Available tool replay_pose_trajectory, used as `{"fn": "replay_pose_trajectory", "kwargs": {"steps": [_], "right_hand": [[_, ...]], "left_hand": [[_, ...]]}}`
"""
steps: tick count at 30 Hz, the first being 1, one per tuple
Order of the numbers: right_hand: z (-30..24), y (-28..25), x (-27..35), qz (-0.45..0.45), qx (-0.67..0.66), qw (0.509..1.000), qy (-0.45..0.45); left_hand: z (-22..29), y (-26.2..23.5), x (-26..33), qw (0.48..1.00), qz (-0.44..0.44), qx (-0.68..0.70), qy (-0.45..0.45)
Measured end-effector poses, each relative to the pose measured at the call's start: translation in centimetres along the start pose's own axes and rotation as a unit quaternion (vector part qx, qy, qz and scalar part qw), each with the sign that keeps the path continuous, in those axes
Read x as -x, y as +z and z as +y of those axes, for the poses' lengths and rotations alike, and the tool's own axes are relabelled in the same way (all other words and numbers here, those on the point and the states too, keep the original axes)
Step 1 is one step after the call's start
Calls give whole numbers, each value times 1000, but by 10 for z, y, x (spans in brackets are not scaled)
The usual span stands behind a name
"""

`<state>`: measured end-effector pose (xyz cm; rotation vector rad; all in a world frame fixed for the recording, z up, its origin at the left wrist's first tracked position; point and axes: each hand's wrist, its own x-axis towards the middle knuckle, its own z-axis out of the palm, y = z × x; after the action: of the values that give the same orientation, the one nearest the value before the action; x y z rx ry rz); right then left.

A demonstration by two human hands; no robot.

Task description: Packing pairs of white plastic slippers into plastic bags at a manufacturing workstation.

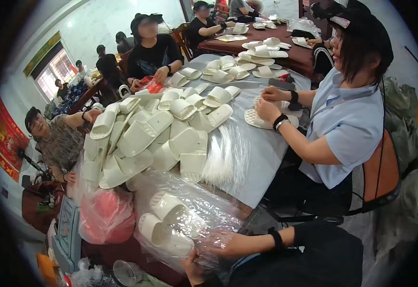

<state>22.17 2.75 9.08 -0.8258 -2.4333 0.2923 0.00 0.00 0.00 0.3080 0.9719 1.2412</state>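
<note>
At the lower middle, a pair of cream slippers (170, 208) lies inside a clear plastic bag (218, 208) on the near edge of the table. My left hand (193, 268) closes on the bag's near end, close to the heel of one slipper. My right hand (224, 243), a black band round its wrist, grips the crinkled film beside that heel. Shiny film hides part of its fingers. Just beyond the bag rises a large heap of cream slippers (142, 131). A fan of thin clear bags (228, 153) lies to the right of the heap.
A pink bundle in clear plastic (106, 215) sits left of the bag, by stacked grey-blue plastic pieces (67, 232). At the right, a seated person in a light blue shirt (345, 124) handles slippers. Other people sit around the tables. A clear round container (126, 272) is low left.
</note>
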Motion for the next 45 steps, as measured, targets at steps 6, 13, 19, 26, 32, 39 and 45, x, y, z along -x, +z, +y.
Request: {"fn": "replay_pose_trajectory", "kwargs": {"steps": [6,13,19,26,32,39,45], "right_hand": [[4,-29,20,205,-76,964,-152],[14,-41,-9,52,1,982,180],[7,3,-21,88,-246,964,50],[-13,49,-26,36,-69,995,-60],[-13,50,-27,-104,-74,988,-90],[-1,-23,-25,-34,-208,966,-151],[3,-36,-36,-1,-273,962,-24]], "left_hand": [[16,-16,0,1000,-10,22,-7],[41,17,39,986,87,-143,12],[23,17,39,962,56,239,-116],[4,23,23,953,74,236,-175],[-6,-8,12,967,24,133,-214],[5,-35,19,978,2,55,-201],[10,2,43,991,-85,-103,-1]]}}
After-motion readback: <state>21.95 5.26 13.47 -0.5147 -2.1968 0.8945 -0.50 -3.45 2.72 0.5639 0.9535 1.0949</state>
